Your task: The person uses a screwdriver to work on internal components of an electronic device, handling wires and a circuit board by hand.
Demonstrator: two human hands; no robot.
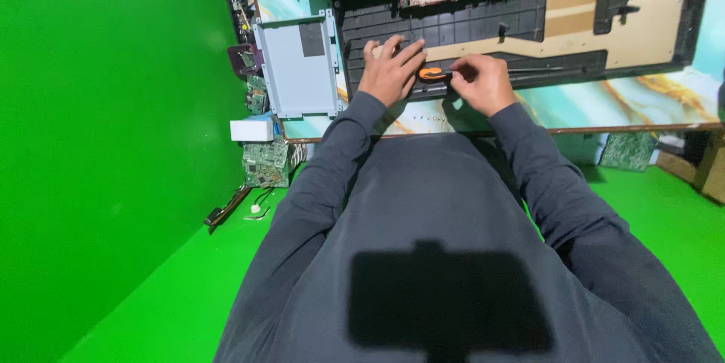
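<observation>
The left hand [390, 68] is pressing flat on the black laptop casing [529, 23]; the right hand [480, 82] is pinching an orange-handled screwdriver [432, 74], light, rigid, probably best gripped at its handle.

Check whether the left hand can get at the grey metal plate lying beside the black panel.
Probably yes. The left hand rests flat on the black panel, and the grey metal plate lies just beside it on the table, uncovered, with nothing between them.

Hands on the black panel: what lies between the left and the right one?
In the head view, an orange-handled tool lies between the left hand and the right hand, over the black panel. The right hand's fingers pinch its dark end.
</observation>
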